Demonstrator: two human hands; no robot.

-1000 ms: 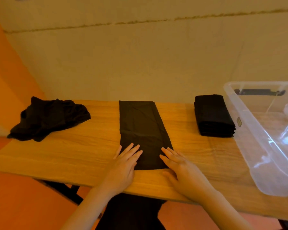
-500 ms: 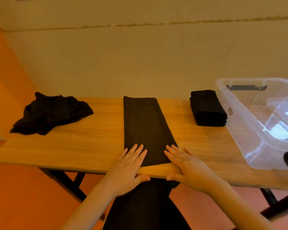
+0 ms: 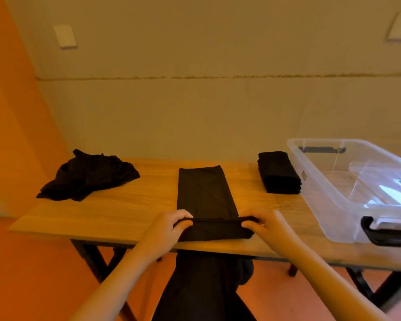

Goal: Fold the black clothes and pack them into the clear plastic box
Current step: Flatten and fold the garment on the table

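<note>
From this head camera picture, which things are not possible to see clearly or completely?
- Clear plastic box, head view: its right part is cut off by the picture edge.
- Folded stack: all black, so the number of pieces cannot be counted.
- Crumpled pile: garment type and count unclear.
- Fingertips of the left hand and right hand: hidden under the garment being folded, whose near edge they grip.

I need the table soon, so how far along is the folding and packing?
Done: a folded stack sits beside the clear plastic box. In hand: the left hand and right hand grip the near end of a long black garment, folding it over. Left: finishing it, the crumpled pile at the table's left end, and packing; no black clothes show in the box.
</note>
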